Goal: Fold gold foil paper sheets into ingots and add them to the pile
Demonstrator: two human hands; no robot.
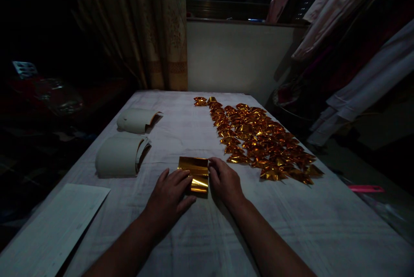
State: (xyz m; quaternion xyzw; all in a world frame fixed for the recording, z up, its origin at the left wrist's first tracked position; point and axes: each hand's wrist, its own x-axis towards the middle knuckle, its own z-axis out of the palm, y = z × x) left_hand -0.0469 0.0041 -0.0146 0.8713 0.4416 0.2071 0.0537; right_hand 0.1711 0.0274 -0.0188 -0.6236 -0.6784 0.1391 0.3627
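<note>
A shiny gold foil paper (199, 166) lies in front of me, its lower part curved up and catching light. My left hand (173, 188) holds its left edge, fingers over the foil and thumb below. At the right edge, near the upper corner, my right hand (225, 180) pinches the foil between thumb and fingers. Beyond the right hand, many folded gold foil pieces (255, 134) with pointed ends are spread in a dense pile.
Two curled stacks of pale sheets, a nearer stack (118, 156) and a farther one (134, 120), sit at left. A flat white board (61, 225) lies at the near left on the cloth-covered table (181, 242). Clothes (371, 70) hang at right; a curtain (158, 26) hangs behind.
</note>
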